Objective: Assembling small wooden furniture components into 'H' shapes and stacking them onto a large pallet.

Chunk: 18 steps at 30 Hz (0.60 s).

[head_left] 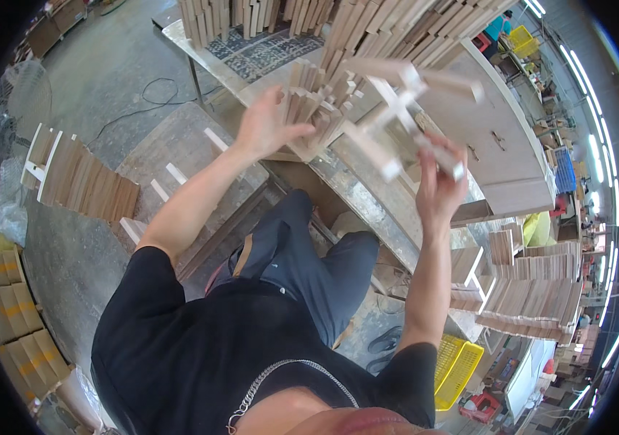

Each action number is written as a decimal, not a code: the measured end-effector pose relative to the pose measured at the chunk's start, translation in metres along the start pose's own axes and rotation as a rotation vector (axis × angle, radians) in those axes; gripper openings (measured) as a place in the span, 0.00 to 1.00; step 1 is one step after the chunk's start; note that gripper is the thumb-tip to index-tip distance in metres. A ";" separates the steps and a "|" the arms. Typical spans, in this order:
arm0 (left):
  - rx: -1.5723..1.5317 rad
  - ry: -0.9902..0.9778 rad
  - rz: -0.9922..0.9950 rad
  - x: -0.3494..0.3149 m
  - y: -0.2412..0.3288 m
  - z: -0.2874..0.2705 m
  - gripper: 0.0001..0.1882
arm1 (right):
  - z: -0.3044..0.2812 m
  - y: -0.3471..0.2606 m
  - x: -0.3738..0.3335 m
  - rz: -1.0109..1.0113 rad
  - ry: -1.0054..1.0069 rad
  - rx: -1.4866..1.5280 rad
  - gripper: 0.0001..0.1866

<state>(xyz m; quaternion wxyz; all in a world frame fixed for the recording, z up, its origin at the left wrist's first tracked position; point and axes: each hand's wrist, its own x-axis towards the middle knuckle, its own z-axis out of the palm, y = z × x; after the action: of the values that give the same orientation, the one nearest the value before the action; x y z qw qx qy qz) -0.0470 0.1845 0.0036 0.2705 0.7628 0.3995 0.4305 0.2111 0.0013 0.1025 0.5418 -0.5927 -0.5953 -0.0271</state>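
My right hand [441, 177] grips one end of a pale wooden cross-shaped frame [398, 109], lifted above the bench. Motion smears the frame, and its light end faces point several ways. Fingers apart, my left hand [262, 129] is raised beside an upright bundle of short wooden sticks [309, 109]. It appears to hold nothing. Those sticks stand in a low wooden box at the near edge of the worktable [251, 90]. Beneath the frame runs a worn, paint-spotted bench plank [353, 192].
Tall stacks of wooden strips [389, 32] rise at the back. A large wooden panel [505, 138] stands to the right. Stacked wooden pieces [88, 177] flank me at left, with more pieces [530, 290] at right. A yellow crate [458, 370] sits at lower right; a cable [157, 94] crosses the floor.
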 end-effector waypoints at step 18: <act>-0.059 -0.091 -0.118 0.026 -0.047 0.032 0.44 | 0.102 0.064 0.119 0.281 -0.502 0.076 0.12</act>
<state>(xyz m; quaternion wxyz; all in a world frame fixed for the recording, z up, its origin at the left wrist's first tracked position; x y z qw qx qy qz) -0.0286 0.2295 -0.0364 0.3357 0.7484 0.4181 0.3903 0.2302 0.1700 0.1017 0.3977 -0.6367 -0.6235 0.2183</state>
